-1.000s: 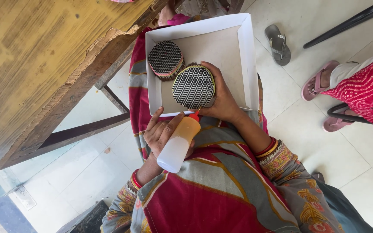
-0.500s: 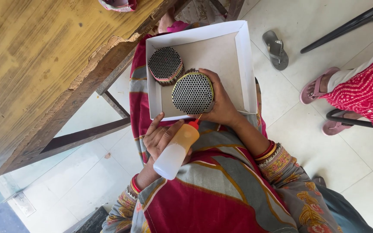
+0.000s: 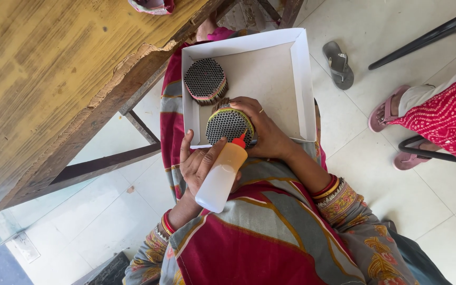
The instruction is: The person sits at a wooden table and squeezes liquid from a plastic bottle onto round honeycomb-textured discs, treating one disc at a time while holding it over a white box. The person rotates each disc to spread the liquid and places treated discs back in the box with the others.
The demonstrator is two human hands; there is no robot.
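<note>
My left hand [image 3: 199, 164] holds a squeeze bottle [image 3: 221, 176] of pale yellow liquid, its red nozzle touching the edge of a round bundle. My right hand [image 3: 264, 129] grips that round honeycomb bundle of small tubes [image 3: 229, 125] at the near edge of a white cardboard tray [image 3: 299, 79] on my lap. A second round bundle [image 3: 205, 81], banded in pink and green, lies in the tray's far left corner.
A worn yellow wooden table [image 3: 48, 79] stands to my left, its dark frame running under it. A grey sandal [image 3: 338, 64] lies on the tiled floor. Another person in red patterned cloth [image 3: 447, 116] sits at right, with pink sandals and a black chair leg.
The bottle has swung upright toward the bundle, its nozzle now at the rim. My right hand has tilted the bundle and pulled it slightly nearer the tray's front edge.
</note>
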